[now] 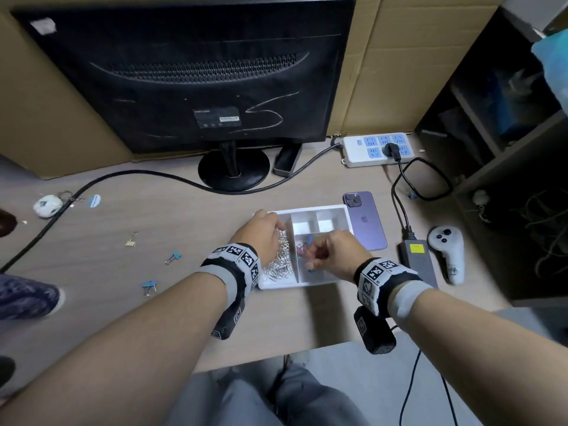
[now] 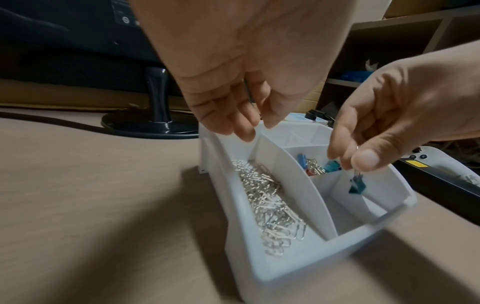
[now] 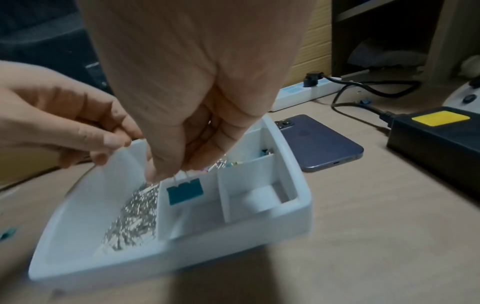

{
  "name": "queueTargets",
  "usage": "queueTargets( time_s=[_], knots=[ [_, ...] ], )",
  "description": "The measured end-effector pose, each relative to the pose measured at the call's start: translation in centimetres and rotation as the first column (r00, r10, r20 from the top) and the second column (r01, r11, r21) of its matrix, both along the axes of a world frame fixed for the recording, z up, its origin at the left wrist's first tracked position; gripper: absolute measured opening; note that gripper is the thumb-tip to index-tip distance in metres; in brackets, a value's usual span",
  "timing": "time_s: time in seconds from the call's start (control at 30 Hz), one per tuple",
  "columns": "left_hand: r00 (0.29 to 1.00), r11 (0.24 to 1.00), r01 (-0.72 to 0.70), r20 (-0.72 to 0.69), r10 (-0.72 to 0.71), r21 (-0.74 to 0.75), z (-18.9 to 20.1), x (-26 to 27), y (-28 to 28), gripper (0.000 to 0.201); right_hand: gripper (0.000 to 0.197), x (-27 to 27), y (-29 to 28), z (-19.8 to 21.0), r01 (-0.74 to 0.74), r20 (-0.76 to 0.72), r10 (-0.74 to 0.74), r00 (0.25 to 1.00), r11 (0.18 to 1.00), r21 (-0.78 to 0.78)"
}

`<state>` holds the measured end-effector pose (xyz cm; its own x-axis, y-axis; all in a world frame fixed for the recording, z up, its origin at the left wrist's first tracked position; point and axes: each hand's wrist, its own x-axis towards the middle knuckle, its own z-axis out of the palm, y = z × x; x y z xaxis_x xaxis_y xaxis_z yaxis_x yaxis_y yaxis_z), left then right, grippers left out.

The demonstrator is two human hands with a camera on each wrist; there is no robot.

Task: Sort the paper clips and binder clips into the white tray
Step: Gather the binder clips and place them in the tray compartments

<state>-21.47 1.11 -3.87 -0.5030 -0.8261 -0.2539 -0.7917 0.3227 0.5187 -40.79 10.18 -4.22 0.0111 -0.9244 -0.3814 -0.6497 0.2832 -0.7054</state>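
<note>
The white tray (image 1: 313, 208) sits mid-table, its long left compartment full of silver paper clips (image 1: 278, 265). Several coloured binder clips (image 2: 311, 166) lie in a middle compartment. My right hand (image 3: 168, 174) pinches the wire handles of a teal binder clip (image 3: 185, 192), which hangs just above the near middle compartment. My left hand (image 2: 249, 127) hovers over the far end of the paper clip compartment, fingertips pinched together with a thin wire like a paper clip showing between them. Two blue binder clips (image 1: 175, 257) and a gold one (image 1: 131, 241) lie loose on the table to the left.
A purple phone (image 1: 364, 221) lies right of the tray, then a black power adapter (image 1: 418, 259) and a white controller (image 1: 447, 253). A monitor stand (image 1: 233, 170) and power strip (image 1: 378, 149) are behind. A black cable (image 1: 92, 186) crosses the left side.
</note>
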Motion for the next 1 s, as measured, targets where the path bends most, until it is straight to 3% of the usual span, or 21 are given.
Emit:
queueTargets(
  time_s=[0.13, 0.3, 0.47, 0.7, 0.87, 1.0],
  knots=[
    [1.000, 1.000, -0.015, 0.004, 0.015, 0.021, -0.1, 1.9, 0.5, 0.020, 0.014, 0.8, 0.1, -0.1, -0.068, -0.184, 0.070, 0.981, 0.998, 0.013],
    [1.000, 0.999, 0.006, 0.016, -0.006, 0.031, 0.6, 4.1, -0.4, 0.025, 0.010, 1.2, -1.3, 1.8, 0.025, -0.325, -0.048, 0.944, 0.997, -0.074],
    [0.998, 0.999, -0.044, 0.038, 0.044, 0.019, 1.0, 7.6, -2.0, 0.027, 0.010, 3.7, -5.2, 4.0, -0.005, -0.343, -0.064, 0.937, 0.980, -0.197],
    [0.975, 0.976, -0.201, 0.114, 0.192, 0.078, -0.2, 18.2, -2.8, 0.035, 0.014, 14.7, -9.9, 2.6, -0.280, -0.311, 0.227, 0.923, 0.950, -0.140],
    [0.928, 0.926, -0.351, 0.182, 0.324, 0.140, -1.9, 26.8, -2.2, 0.031, 0.021, 23.4, -11.5, -0.3, -0.490, -0.340, 0.469, 0.815, 0.871, 0.024],
    [0.923, 0.903, -0.376, 0.168, 0.346, 0.207, -3.1, 30.2, -1.2, 0.023, 0.038, 27.2, -12.3, -2.6, -0.528, -0.318, 0.525, 0.789, 0.845, 0.086]
  ],
)
